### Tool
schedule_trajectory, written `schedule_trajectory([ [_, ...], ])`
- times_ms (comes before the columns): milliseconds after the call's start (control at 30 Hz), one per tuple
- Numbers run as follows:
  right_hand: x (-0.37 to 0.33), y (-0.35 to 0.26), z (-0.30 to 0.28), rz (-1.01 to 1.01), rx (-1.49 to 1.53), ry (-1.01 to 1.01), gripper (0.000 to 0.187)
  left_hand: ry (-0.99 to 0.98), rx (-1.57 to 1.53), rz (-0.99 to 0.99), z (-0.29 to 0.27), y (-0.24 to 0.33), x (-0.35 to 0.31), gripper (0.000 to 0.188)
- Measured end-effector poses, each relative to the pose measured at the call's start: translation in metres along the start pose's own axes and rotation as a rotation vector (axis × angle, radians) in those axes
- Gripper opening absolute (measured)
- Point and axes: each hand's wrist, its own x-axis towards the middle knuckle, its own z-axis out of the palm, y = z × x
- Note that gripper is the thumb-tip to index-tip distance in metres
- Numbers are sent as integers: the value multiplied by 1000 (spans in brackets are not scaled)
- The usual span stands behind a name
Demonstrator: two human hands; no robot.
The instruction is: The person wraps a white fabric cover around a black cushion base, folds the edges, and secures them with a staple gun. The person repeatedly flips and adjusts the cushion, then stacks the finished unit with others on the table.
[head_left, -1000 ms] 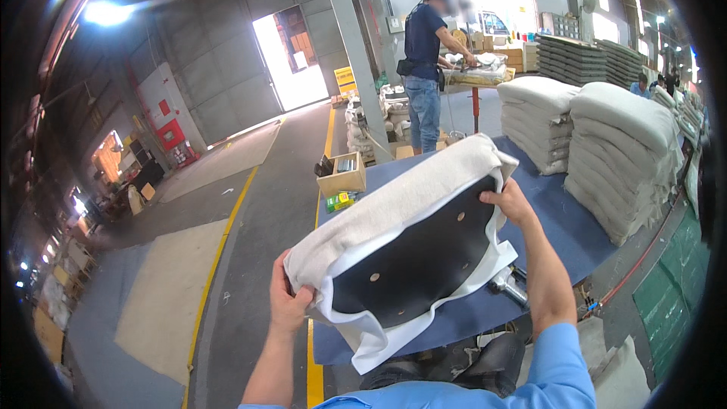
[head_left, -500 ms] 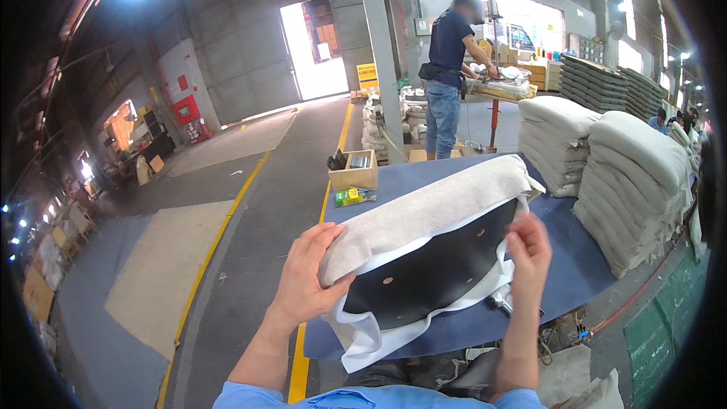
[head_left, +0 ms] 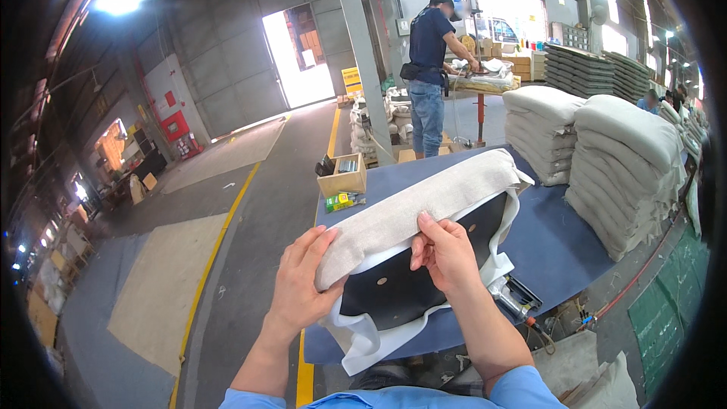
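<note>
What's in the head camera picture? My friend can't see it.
The left hand grips a beige upholstered cushion with a black back; the right hand is at its middle. An apparent staple gun lies on the blue table; a co-worker stands beyond.

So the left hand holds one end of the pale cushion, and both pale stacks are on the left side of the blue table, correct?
Not quite: the head view shows both pale stacks on the right side of the blue table. The left hand does hold the pale cushion.
</note>
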Motion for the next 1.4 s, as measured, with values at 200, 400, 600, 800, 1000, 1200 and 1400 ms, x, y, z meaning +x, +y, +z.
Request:
schedule_trajectory([
  [200, -24, 35, -10, -236, -52, 3, 33, 19, -7, -43, 6, -8, -5, 79],
  [400, -15, 1, -10, -95, -100, -35, 44, -95, -20, -6, -11, -29, -10, 76],
  [600, 12, -30, -29, 9, -25, 8, 45, -166, 186, 90, -25, -2, 11, 69],
  [800, 12, -21, -20, -316, -111, 100, 39, -20, 312, 28, 10, 5, 20, 67],
  [1000, 7, 25, -57, -441, -365, 74, 46, 42, 397, 120, 20, -21, 13, 70],
  [1200, 15, -12, -41, -139, -120, 29, 55, -35, 276, 173, 6, -8, 28, 60],
  [1400, 33, -11, -48, -264, -495, 160, 56, 136, 259, 123, 45, -10, 37, 55],
])
